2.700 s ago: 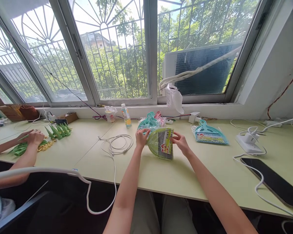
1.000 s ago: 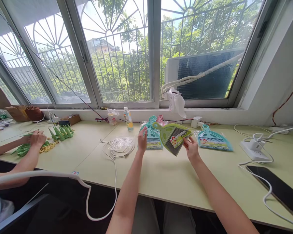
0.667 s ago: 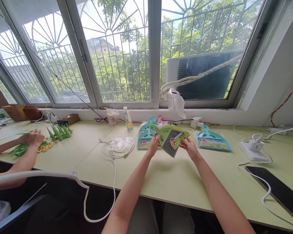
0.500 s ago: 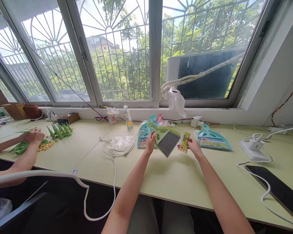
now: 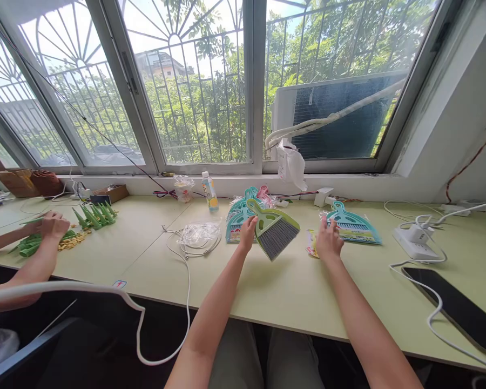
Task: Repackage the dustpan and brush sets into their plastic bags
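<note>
Head view, and the left hand (image 5: 248, 233) has its fingers closed around the handle end of the green brush and dustpan (image 5: 276, 237), holding the set above the tabletop (image 5: 275, 294), tilted, with the grey bristles facing the wearer. Over on the right, the right hand (image 5: 329, 240) is at the printed card (image 5: 311, 246), fingers bent and partly spread; whether they pinch the card or only touch it, I can't tell. The card sits apart from the green set, just beside a wrapped turquoise set (image 5: 358, 228). More turquoise sets (image 5: 238, 216) are behind the left hand, and a crumpled clear wrapper (image 5: 200, 233) lies on the coiled cable (image 5: 187, 273).

The step in hand looks like unpacking, with card and green set already parted. The next move, as I judge it, calls for a steady left hold on the handle, while the right fingers need to come free of the card without nudging the turquoise set beside it.
</note>
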